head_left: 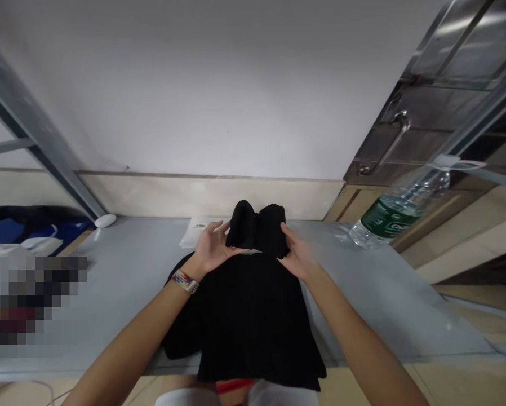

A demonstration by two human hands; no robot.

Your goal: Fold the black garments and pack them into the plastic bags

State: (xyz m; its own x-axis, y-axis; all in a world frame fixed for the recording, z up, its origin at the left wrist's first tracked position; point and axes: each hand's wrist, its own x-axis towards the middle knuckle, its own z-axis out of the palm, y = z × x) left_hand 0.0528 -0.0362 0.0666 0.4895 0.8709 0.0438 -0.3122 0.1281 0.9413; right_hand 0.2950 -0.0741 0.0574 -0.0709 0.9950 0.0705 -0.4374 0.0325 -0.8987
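A black garment [253, 316] lies over the grey tabletop, its near edge hanging past the table's front. Its far end is raised into two rounded black folds [272, 228], side by side with a narrow gap between them. My left hand [211, 246] grips the left fold, thumb along its lower edge and fingers behind. At the right fold, my right hand [297, 252] pinches the outer side between thumb and fingers. A patterned band with a watch [185, 281] is on my left wrist. What kind of garment it is, I cannot tell.
White paper with a barcode [192, 231] lies behind my left hand. A clear bottle with a green label [390, 217] stands on the right. Near the left post is a white oval object [105, 220]. Metal posts frame both sides; a white wall [227, 101] rises behind the table.
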